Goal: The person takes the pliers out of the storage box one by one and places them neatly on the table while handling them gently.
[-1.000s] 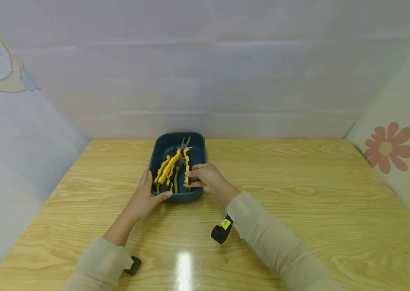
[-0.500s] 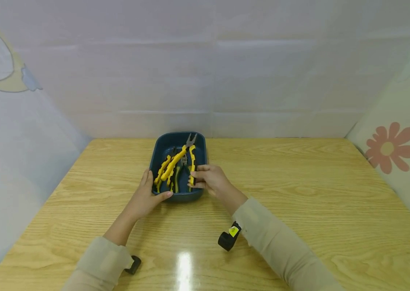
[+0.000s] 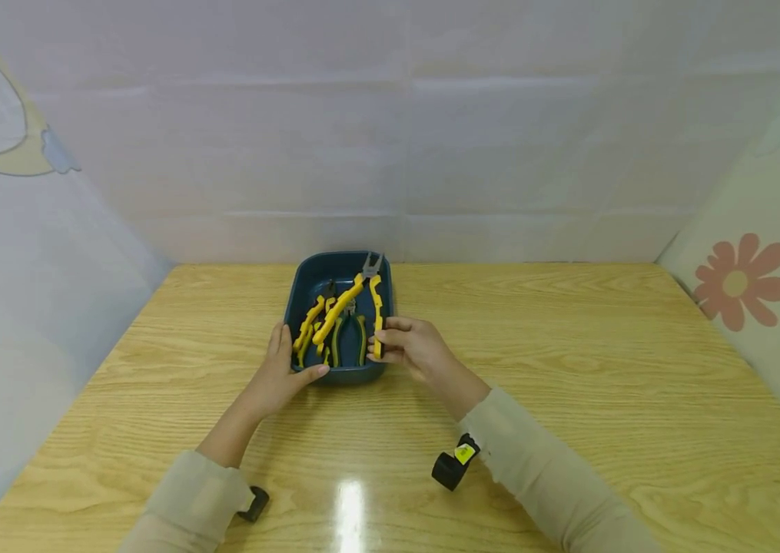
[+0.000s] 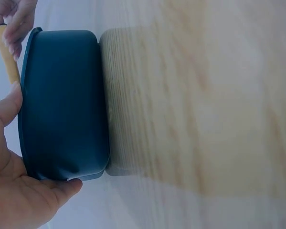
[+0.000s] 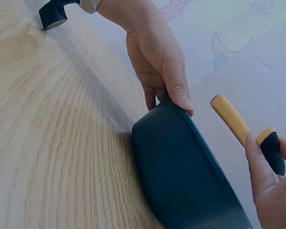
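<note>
Head view: left hand (image 3: 279,380) grips the blue bin (image 3: 355,375) while right hand (image 3: 419,349) pinches yellow-handled pliers (image 3: 378,298) by one handle.

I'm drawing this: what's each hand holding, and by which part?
The right hand pinches pliers near the end of one handle; the left hand holds the blue tub at its near left corner.

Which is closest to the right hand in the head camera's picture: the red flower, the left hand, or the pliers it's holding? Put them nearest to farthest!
1. Pliers: nearest, one handle pinched by the right hand.
2. Left hand: to its left, holding the tub.
3. Red flower: farthest, away to the right, on the wall.
</note>
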The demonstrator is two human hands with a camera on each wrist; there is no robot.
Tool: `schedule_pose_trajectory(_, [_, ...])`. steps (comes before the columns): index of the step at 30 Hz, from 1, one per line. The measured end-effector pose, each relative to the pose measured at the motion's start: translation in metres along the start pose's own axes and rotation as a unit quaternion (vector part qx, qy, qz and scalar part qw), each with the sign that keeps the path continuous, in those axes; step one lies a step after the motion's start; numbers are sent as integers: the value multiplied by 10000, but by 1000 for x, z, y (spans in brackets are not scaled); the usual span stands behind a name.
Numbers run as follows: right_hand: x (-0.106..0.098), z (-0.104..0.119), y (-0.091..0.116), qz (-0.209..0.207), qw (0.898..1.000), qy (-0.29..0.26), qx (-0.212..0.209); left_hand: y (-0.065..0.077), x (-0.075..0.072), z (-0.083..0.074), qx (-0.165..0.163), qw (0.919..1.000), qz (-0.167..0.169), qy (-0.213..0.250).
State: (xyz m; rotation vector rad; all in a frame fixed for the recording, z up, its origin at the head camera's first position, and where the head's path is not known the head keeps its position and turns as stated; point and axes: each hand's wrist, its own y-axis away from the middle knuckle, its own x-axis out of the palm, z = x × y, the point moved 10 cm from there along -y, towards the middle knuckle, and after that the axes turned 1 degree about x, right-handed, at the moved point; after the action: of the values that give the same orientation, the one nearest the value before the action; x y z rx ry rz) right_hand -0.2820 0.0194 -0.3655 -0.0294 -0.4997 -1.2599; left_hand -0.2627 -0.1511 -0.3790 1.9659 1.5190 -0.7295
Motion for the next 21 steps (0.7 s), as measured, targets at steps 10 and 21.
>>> schedule_pose_trajectory(10, [-11, 1, 7, 189, 9996, 150, -120, -1, 0, 2, -115, 9999, -6, -79])
schedule_pose_trajectory(21, [-40, 2, 19, 217, 9994, 112, -260, -4, 3, 0, -71, 10000, -11, -37])
